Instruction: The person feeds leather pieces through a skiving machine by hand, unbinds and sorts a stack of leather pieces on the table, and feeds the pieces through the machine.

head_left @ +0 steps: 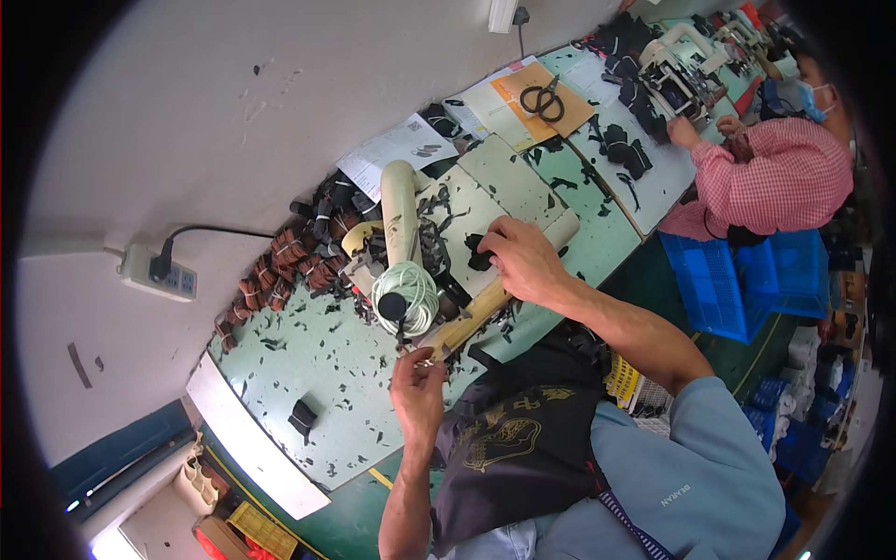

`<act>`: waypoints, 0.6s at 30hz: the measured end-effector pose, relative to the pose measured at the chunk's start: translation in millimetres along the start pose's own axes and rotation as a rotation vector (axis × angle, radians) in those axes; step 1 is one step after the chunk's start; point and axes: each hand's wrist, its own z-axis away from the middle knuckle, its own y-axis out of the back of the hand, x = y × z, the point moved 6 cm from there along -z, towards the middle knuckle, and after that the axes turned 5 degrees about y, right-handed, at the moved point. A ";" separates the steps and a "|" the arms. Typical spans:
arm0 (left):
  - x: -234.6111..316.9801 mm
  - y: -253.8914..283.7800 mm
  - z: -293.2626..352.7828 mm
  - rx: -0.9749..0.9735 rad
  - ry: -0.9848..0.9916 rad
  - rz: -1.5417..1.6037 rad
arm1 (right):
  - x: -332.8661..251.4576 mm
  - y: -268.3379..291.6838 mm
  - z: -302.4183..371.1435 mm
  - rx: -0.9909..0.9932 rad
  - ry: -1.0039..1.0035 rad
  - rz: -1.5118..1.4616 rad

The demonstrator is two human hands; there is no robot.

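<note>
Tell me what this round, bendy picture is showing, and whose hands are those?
The picture comes from a small wide camera worn on a person's head, looking down, so straight edges bend. The two bare arms coming up from the bottom are that person's own. The right hand rests on a small black piece lying on a cream sewing machine. The left hand pinches something tiny near the machine's front edge; it is too small to tell what. A spool of pale thread sits on the machine. The pale green table is sprinkled with black scraps, and brown and black bundles are piled by the wall. Farther along, scissors lie on a tan sheet, and another person in a pink checked shirt works at another machine.
</note>
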 end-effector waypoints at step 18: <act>-151.4 62.5 127.0 0.262 0.604 0.957 | -131.3 -201.1 111.5 -0.327 0.279 -0.482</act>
